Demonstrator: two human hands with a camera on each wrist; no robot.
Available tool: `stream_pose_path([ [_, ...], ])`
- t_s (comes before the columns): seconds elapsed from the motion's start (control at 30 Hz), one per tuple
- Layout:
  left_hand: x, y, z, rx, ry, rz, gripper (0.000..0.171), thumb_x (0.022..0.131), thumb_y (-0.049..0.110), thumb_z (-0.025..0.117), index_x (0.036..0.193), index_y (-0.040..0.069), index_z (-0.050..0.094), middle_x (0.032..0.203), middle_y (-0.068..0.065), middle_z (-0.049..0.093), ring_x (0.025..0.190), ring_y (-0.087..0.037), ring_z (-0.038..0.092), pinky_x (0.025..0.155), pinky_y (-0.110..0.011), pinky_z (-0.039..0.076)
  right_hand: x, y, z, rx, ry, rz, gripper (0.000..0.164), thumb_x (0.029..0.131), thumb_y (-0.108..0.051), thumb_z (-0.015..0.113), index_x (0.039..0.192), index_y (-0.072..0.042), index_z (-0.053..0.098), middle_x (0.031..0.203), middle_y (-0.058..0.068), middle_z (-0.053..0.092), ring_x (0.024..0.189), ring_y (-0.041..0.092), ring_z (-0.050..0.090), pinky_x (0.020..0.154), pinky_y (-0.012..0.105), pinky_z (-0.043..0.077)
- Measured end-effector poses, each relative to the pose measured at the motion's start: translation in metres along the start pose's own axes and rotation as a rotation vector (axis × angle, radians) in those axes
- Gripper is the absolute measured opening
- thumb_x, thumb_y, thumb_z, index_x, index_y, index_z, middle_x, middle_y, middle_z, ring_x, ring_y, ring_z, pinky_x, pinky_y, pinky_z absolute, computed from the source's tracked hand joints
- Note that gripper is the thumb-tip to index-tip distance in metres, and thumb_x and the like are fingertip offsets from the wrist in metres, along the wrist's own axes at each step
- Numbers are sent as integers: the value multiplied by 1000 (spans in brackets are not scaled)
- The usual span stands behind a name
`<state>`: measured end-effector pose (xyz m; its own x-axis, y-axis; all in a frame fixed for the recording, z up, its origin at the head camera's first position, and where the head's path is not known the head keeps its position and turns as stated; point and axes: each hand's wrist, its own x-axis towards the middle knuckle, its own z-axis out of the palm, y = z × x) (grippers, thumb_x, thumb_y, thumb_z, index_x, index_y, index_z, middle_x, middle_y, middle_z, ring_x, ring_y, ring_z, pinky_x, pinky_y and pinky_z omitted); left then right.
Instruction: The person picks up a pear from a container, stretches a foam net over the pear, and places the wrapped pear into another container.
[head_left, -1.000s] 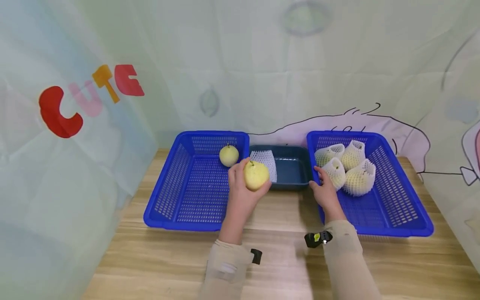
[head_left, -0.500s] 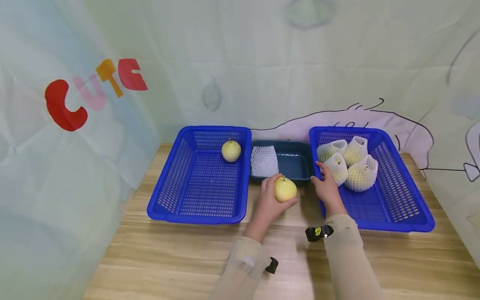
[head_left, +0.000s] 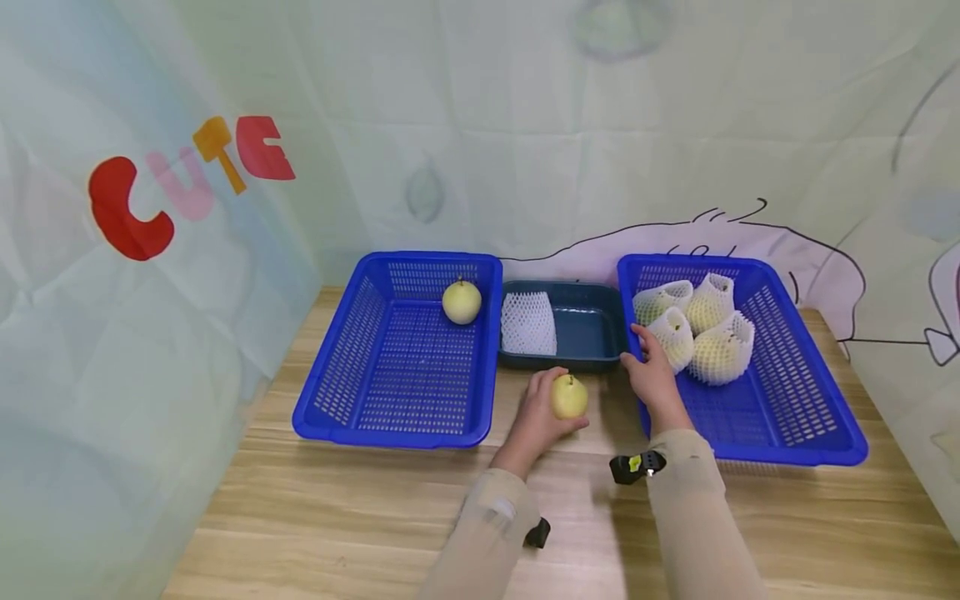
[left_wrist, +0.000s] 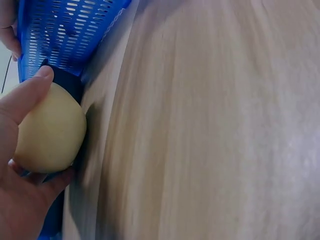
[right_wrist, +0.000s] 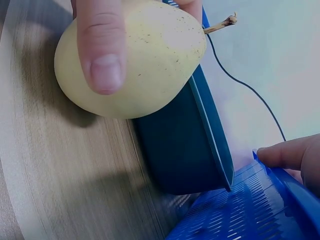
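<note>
My left hand [head_left: 538, 421] grips a bare yellow pear [head_left: 569, 397], stem up, low over the table in front of the dark green tray [head_left: 592, 364]. The left wrist view shows the thumb on one side of the pear [left_wrist: 52, 132] and fingers beneath. My right hand [head_left: 651, 379] pinches the left rim of the right blue basket [head_left: 787, 450]; a digit on that rim shows in the right wrist view. Inside this basket several pears in white foam nets [head_left: 722, 350] sit together. An empty white foam net [head_left: 528, 323] lies in the tray's left part.
The left blue basket [head_left: 393, 435] holds one bare pear [head_left: 461, 302] near its back right corner. The tray stands between both baskets on the wooden table [head_left: 337, 517]. A printed cloth [head_left: 525, 167] hangs behind and at the left.
My left hand has carried the pear from beside the left basket rightward and down toward the table, in front of the tray. The right hand stays at the right basket's rim.
</note>
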<state>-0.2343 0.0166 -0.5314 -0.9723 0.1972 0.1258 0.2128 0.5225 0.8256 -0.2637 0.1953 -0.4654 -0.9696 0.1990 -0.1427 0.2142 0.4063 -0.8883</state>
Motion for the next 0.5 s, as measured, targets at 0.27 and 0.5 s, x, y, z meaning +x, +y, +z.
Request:
stream_pose_path([
  [0.27,0,-4,2,8,-13,-3,80,65,23,85,129,14,39,128,-10,40,115,-27,43,98,-40,36,0,5,0,13,20,-46,50,93,-8,49,141,-12,36,131,29,38,113,38,44,91,47,40],
  [0.5,-4,4,-4,29,-55,-44,97,62,30,87,139,16,29,136,-12,35,124,-29,37,100,-44,33,-2,-1,1,13,10,-2,51,94,-4,46,143,-7,31,135,29,35,116,39,41,95,49,35],
])
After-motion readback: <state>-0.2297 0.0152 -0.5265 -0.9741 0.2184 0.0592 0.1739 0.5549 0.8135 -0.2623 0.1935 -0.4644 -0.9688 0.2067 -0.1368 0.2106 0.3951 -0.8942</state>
